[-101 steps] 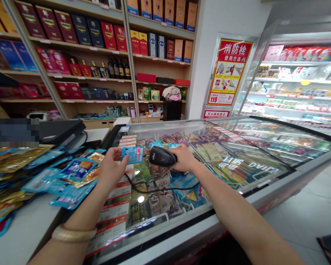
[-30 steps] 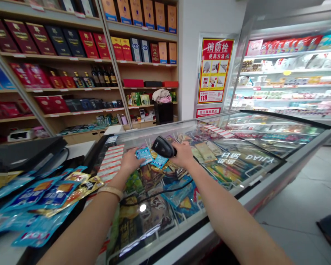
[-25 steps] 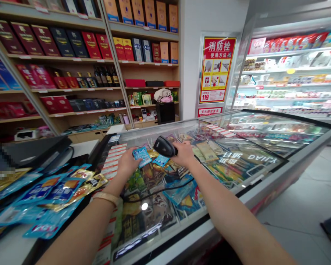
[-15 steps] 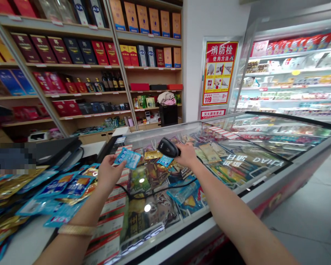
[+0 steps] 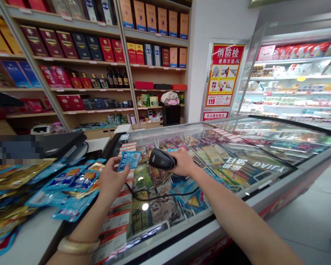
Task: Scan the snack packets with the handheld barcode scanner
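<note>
Packet [image 5: 130,160] up in the air over the freezer [image 5: 278,188], just left of the scanner [image 5: 162,159]'s head; small gap, no contact.

Head view, only one. Left hand [image 5: 113,173] pinches the packet at its left end, thumb in front. Right hand [image 5: 184,162] wraps the scanner's grip. Hands apart from each other, each clamped on its own item. Cable [image 5: 157,198] loops across the glass. Second blue packet [image 5: 172,150] just shows behind the scanner, mostly hidden.

Change: half a second ago the gap between packet and scanner was wider; now narrower. Judgement: packet looks lined up for a reading. Whether one has registered, cannot tell.

Left: heap of packets [image 5: 78,180], blue and gold, on the desk [image 5: 30,235].
</note>
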`<state>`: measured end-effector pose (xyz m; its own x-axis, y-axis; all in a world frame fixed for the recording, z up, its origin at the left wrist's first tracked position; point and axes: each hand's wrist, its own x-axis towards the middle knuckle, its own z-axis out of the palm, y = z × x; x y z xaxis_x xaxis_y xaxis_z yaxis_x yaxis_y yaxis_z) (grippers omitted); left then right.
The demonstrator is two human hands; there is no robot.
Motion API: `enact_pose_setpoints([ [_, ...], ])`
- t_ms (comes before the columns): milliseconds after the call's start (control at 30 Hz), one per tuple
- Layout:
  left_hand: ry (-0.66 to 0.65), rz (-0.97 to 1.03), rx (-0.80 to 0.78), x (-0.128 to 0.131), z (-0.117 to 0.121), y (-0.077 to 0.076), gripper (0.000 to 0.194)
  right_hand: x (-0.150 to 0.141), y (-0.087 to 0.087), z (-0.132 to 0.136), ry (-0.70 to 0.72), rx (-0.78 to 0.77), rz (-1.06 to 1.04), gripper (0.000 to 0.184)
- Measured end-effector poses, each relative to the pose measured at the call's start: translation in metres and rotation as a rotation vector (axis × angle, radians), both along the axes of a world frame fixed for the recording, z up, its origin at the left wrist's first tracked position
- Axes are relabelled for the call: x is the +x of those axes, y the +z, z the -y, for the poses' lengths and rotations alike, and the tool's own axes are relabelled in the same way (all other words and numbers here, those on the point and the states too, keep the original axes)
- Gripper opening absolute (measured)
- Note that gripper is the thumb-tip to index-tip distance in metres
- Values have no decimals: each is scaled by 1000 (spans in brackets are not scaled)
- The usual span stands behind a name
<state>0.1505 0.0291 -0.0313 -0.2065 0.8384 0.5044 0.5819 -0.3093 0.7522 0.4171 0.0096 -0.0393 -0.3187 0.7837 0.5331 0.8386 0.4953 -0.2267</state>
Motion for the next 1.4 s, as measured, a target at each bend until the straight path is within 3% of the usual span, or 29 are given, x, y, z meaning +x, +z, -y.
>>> enact_pose_setpoints([
  [1167, 12, -65, -2, 0, 0, -5, 25, -8, 0, 4, 35, -33, 50, 30],
  [1267, 43, -105, 31, -7, 0, 0, 23, -4, 0, 4, 25, -13, 35, 27],
  [1400, 199, -255, 105, -35, -1, 21, 20, 4, 1, 2, -13, 11, 0, 24],
])
